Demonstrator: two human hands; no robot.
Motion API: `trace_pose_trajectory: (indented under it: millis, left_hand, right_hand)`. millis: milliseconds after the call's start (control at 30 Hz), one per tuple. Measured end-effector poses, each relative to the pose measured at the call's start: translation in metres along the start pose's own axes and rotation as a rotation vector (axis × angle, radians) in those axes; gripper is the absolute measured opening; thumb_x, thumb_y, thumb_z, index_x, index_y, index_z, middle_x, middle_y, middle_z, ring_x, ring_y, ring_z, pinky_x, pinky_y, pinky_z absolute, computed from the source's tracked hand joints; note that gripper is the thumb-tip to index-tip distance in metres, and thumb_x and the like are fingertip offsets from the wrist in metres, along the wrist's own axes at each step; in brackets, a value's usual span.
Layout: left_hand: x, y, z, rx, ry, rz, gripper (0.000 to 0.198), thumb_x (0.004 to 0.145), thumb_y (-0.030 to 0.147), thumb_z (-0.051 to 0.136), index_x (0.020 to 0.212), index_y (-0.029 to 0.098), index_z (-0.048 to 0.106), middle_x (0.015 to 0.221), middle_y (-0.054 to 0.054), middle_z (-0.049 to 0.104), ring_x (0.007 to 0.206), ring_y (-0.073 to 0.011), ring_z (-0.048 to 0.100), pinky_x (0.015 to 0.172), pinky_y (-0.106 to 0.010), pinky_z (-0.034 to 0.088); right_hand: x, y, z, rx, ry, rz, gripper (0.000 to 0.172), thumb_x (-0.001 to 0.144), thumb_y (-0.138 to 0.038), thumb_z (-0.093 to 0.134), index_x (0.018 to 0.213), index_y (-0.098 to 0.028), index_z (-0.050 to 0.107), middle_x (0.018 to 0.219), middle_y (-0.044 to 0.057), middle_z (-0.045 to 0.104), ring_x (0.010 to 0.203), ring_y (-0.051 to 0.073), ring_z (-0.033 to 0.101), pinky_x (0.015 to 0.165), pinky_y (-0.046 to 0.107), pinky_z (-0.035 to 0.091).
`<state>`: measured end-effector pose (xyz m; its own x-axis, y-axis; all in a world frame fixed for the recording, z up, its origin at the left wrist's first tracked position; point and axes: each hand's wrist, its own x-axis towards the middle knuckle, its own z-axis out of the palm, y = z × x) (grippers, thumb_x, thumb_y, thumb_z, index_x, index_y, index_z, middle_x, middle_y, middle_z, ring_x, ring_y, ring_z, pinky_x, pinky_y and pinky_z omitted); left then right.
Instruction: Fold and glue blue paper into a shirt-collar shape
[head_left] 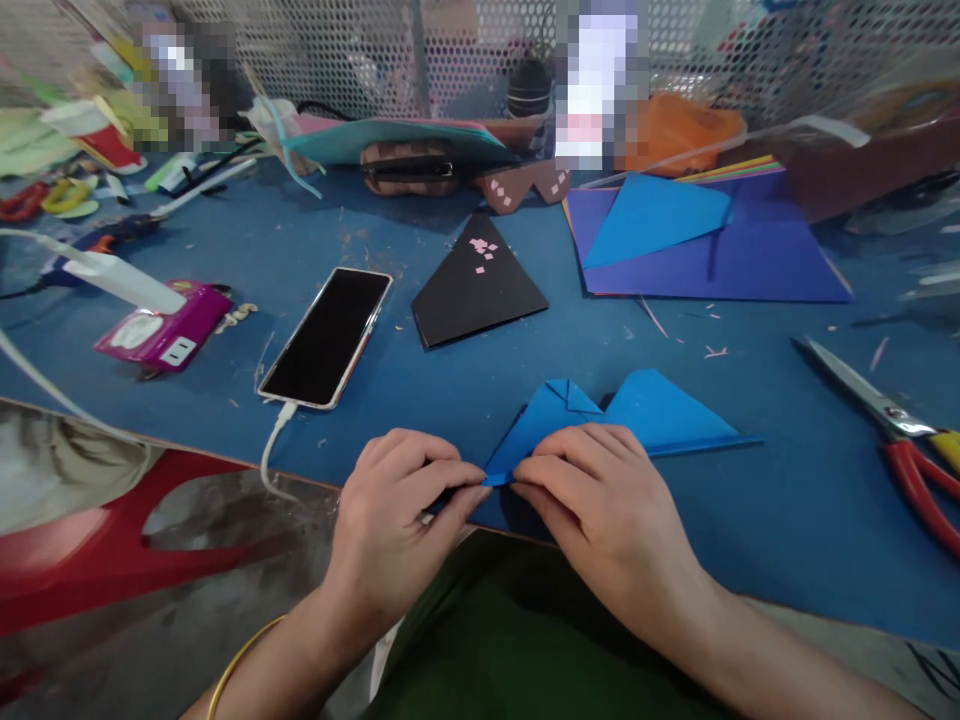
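Observation:
A folded piece of blue paper (pixel 664 410) lies near the table's front edge, with two peaks along its far side and a narrow fold along its near side. My left hand (pixel 405 500) pinches the left end of that narrow fold between thumb and fingers. Close beside it, my right hand (pixel 600 490) pinches the same strip, its fingers covering the paper's middle. Beyond the hands sits a black folded paper (pixel 480 300) with small pink bits on top. To the left of it a phone (pixel 328 335) lies face up, plugged into a white cable.
Red-handled scissors (pixel 896 415) lie at the right. Purple sheets (pixel 780 250) with a blue folded piece (pixel 652 215) on top are at the back right. A brown cutout (pixel 525 187) and a pouch (pixel 409 168) stand behind. A magenta packet (pixel 169 325) sits left, above a red chair (pixel 112 545).

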<state>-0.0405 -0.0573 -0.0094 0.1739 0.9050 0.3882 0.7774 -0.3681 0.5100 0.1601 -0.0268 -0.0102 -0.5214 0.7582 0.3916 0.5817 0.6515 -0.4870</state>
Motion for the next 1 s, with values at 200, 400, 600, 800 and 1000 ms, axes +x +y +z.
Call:
trace_pose_trajectory:
  millis: [200,400,600,800,1000]
  left_hand:
    - [0.0006,0.0011,-0.0012,-0.021,-0.023,-0.057,0.006,0.087,0.020,0.070,0.084,0.025,0.073,0.079,0.002,0.066,0.079,-0.0147,0.060,0.072,-0.030,0.045]
    - [0.0003,0.0016,-0.0023,-0.002,-0.054,-0.076,0.002,0.088,0.026,0.069,0.088,0.023,0.070,0.083,0.000,0.066,0.080,-0.0170,0.059,0.073,-0.032,0.045]
    - [0.0023,0.0043,-0.0024,0.015,-0.119,-0.108,0.007,0.089,0.025,0.066,0.083,0.023,0.064,0.083,0.000,0.065,0.081,-0.0184,0.057,0.072,-0.034,0.042]
    - [0.0009,0.0062,-0.0028,-0.007,-0.093,-0.094,0.009,0.089,0.019,0.065,0.082,0.024,0.068,0.081,0.001,0.066,0.081,-0.0167,0.059,0.073,-0.033,0.042]
    - [-0.0038,0.0047,-0.0006,-0.034,-0.033,-0.019,0.009,0.085,0.017,0.070,0.082,0.025,0.073,0.080,0.001,0.067,0.080,-0.0160,0.060,0.073,-0.033,0.042]
  right_hand:
    - [-0.0002,0.0014,0.0019,0.089,-0.010,0.085,0.009,0.092,-0.013,0.065,0.086,-0.018,0.069,0.082,0.000,0.063,0.077,0.016,0.055,0.072,0.033,0.035]
    - [-0.0028,0.0016,-0.0003,0.136,-0.035,0.125,0.007,0.096,-0.018,0.061,0.094,-0.020,0.068,0.088,0.001,0.064,0.082,0.016,0.056,0.075,0.034,0.037]
    - [-0.0039,-0.0007,-0.0020,0.035,-0.053,0.162,0.007,0.095,-0.019,0.061,0.089,-0.021,0.064,0.087,0.002,0.063,0.082,0.019,0.055,0.073,0.035,0.035]
    - [-0.0035,-0.0016,-0.0035,0.052,-0.056,0.144,0.011,0.093,-0.013,0.060,0.085,-0.020,0.060,0.086,0.000,0.062,0.080,0.018,0.053,0.071,0.034,0.033]
    - [-0.0066,-0.0016,-0.0044,0.027,0.004,0.051,0.012,0.092,-0.009,0.062,0.084,-0.019,0.063,0.086,0.000,0.066,0.081,0.016,0.056,0.076,0.034,0.036]
